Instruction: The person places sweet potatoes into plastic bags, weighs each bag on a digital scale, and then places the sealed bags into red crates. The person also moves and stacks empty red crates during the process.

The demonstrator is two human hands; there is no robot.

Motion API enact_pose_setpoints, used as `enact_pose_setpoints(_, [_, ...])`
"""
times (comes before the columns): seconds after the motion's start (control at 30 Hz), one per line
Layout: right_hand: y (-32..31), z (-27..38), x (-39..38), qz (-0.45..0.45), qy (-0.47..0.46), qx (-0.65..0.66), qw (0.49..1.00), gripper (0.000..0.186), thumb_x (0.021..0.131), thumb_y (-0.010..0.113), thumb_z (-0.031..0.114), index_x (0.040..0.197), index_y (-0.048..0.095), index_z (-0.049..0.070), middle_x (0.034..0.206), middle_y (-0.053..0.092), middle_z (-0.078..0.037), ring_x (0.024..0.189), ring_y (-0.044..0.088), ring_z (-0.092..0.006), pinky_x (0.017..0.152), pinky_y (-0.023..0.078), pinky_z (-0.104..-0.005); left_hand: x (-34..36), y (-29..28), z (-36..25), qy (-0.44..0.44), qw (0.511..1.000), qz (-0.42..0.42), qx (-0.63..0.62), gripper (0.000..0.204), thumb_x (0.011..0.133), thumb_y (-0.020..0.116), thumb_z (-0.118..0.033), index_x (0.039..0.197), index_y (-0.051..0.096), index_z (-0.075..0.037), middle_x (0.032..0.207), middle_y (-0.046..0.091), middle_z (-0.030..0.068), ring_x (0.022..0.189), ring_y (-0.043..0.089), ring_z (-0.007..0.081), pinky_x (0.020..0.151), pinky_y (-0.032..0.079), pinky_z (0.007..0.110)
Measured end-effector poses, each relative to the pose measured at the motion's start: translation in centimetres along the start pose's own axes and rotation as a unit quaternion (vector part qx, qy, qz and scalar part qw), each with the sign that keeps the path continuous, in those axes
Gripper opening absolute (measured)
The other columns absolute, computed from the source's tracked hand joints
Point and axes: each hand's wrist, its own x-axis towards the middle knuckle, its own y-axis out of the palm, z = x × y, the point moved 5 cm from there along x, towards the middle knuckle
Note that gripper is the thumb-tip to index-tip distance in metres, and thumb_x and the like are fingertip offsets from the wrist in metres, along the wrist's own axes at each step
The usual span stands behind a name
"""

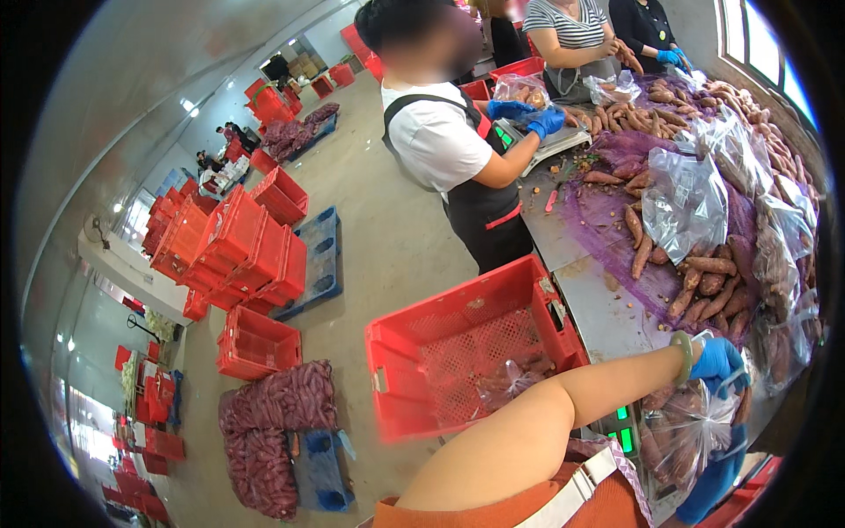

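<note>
Though clear, the bag (685, 433) (full) between hands (722, 363).

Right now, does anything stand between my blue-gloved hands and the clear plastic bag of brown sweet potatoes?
Nothing visible does. The blue-gloved left hand is at the far edge of the clear plastic bag of brown sweet potatoes; the blue-gloved right hand is at its right side.

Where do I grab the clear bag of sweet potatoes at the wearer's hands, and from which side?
I'd pinch the gathered plastic of the clear bag from above: its creases converge there, while sweet potatoes make the body lumpy. In the picture, the left hand is by its upper right and the right hand by its lower right, so come between them.
</note>
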Motion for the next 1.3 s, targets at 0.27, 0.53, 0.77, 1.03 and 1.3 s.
enact_pose_setpoints(0.27, [4.6, 1.5, 3.3, -0.015, -0.008, -0.048, 0.999, 0.045, 0.08, 0.053, 0.007, 0.124, 0.043, 0.003, 0.123, 0.047, -0.008, 0.111, 0.043, -0.0176, 0.093, 0.035, -0.0313, -2.4, 5.2, -1.5, 0.017, 0.865, 0.151, 0.478, 0.028, 0.068, 0.06, -0.014, 0.094, 0.061, -0.003, 0.079, 0.063, 0.0086, 0.068, 0.06, 0.019, 0.066, 0.049, 0.033])
enact_pose_setpoints(0.53, [-2.4, -18.3, -11.4, 0.069, 0.189, -0.332, 0.922, 0.034, 0.089, 0.047, 0.018, 0.116, 0.047, -0.003, 0.103, 0.056, -0.012, 0.092, 0.051, -0.0176, 0.081, 0.041, -0.028, 5.4, -10.3, 5.4, 0.048, 0.845, -0.334, 0.415, 0.015, 0.067, 0.054, -0.008, 0.08, 0.061, -0.007, 0.083, 0.061, 0.0171, 0.077, 0.06, 0.0305, 0.068, 0.047, 0.036])
enact_pose_setpoints(0.77, [-4.8, -13.3, -10.1, 0.005, 0.195, -0.19, 0.962, 0.04, 0.089, 0.047, 0.021, 0.121, 0.041, -0.001, 0.111, 0.051, -0.011, 0.099, 0.048, -0.0193, 0.084, 0.04, -0.0294, 4.7, -7.1, 4.5, 0.045, 0.751, -0.241, 0.613, 0.018, 0.067, 0.054, -0.017, 0.079, 0.065, -0.01, 0.083, 0.062, 0.0159, 0.077, 0.06, 0.032, 0.067, 0.047, 0.039])
enact_pose_setpoints(1.03, [-7.3, -13.9, -9.7, -0.026, 0.206, -0.18, 0.962, 0.047, 0.089, 0.046, 0.023, 0.127, 0.033, 0.0, 0.12, 0.045, -0.011, 0.108, 0.044, -0.0213, 0.087, 0.038, -0.0311, -1.9, 4.4, 8.5, -0.013, 0.662, -0.04, 0.748, 0.031, 0.062, 0.061, -0.036, 0.074, 0.067, -0.009, 0.074, 0.064, 0.0107, 0.071, 0.062, 0.0241, 0.059, 0.044, 0.036])
enact_pose_setpoints(1.3, [-5.7, -12.3, -10.0, -0.187, 0.333, 0.01, 0.924, 0.047, 0.089, 0.04, 0.023, 0.131, 0.031, 0.004, 0.13, 0.037, -0.009, 0.113, 0.041, -0.0242, 0.093, 0.034, -0.0363, 4.7, 2.4, 13.5, -0.018, 0.627, -0.042, 0.777, 0.018, 0.073, 0.057, -0.028, 0.081, 0.069, -0.017, 0.082, 0.066, 0.0023, 0.08, 0.062, 0.0187, 0.058, 0.045, 0.032])
